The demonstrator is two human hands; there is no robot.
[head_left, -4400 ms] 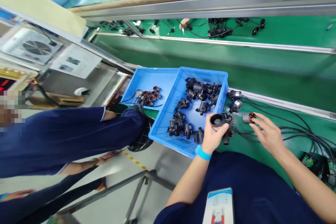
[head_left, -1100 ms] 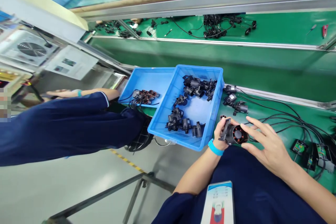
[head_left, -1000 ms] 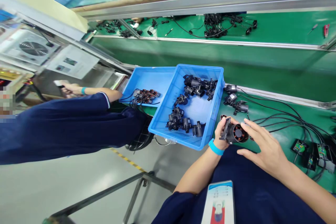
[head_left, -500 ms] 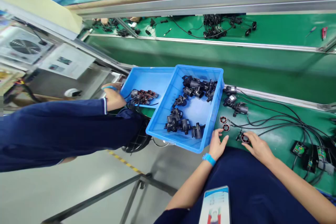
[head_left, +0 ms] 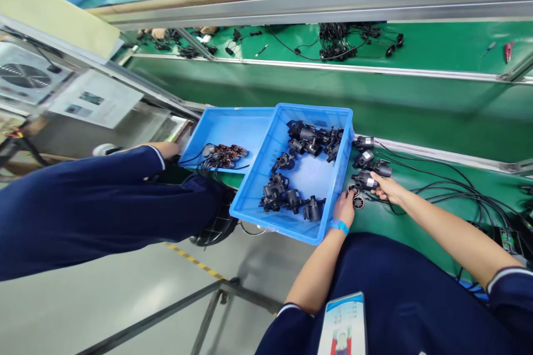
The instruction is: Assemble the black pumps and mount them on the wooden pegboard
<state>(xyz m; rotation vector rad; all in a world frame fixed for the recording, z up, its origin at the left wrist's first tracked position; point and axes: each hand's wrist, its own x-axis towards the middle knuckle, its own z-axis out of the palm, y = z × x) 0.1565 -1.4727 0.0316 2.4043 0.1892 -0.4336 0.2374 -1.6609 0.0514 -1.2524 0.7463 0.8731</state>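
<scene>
Clamping the right hand [head_left: 385,187] on a black motor unit [head_left: 364,179] at the green table [head_left: 402,236], just beside 3 similar units [head_left: 364,158] and near the blue bin [head_left: 315,175]. Holding the left hand [head_left: 345,208] apart from the right, with fingertips at the farther of 2 copper-coloured rings [head_left: 356,189]; cannot tell whether pinching it.

The part [head_left: 362,179] at the right hand [head_left: 385,188] is black with a white label [head_left: 371,182]. Beside the left hand [head_left: 345,208], the ring [head_left: 362,201] is reddish-brown and pale, the bin [head_left: 287,226] blue, the bench [head_left: 406,227] green.
</scene>
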